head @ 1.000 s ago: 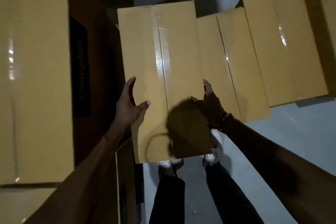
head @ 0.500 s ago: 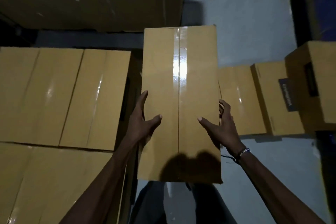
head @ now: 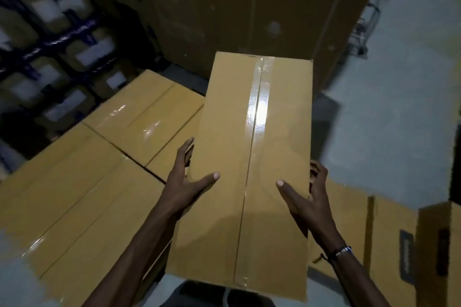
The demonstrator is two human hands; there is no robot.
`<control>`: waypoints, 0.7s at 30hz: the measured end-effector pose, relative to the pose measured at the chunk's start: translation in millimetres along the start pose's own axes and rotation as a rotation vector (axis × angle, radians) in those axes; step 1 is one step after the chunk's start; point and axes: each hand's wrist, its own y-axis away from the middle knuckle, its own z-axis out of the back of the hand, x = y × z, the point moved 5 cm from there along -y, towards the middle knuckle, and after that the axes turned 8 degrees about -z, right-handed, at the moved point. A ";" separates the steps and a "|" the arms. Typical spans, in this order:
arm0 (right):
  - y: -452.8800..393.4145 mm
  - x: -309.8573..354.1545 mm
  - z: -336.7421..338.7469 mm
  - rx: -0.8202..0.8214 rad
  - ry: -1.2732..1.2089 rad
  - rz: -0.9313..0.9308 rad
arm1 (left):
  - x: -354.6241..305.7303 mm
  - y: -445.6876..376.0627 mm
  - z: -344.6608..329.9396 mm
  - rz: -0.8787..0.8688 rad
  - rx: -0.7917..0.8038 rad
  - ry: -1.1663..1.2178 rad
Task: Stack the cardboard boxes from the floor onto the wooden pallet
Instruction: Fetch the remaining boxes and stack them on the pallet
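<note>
I carry a long taped cardboard box (head: pixel 252 157) in front of me, lengthwise, off the floor. My left hand (head: pixel 184 179) grips its left side, thumb lying across the top and fingers down the side. On the right side my right hand (head: pixel 308 198) holds it the same way, thumb on top, fingers curled round the edge. To the left and lower lie stacked cardboard boxes (head: pixel 104 169), their taped tops forming a flat layer. The wooden pallet is hidden.
More cardboard boxes (head: pixel 389 237) stand on the grey floor (head: pixel 389 112) at lower right. A tall brown carton wall (head: pixel 237 7) rises straight ahead. Blurred shelving with packed goods (head: pixel 50 45) fills the upper left. My legs show under the carried box.
My view has swung left and up: the stacked layer now sits at my left, shelving and the tall carton came into sight. Both hands keep the same hold on the box.
</note>
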 end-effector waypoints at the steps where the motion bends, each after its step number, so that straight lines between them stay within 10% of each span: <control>1: 1.1 9.0 -7.6 0.032 -0.001 0.018 | -1.7 11.4 10.9 -0.001 -0.030 0.005; 21: 208.4 98.3 -268.7 0.830 0.341 0.425 | 21.8 384.5 210.4 0.130 -0.832 0.092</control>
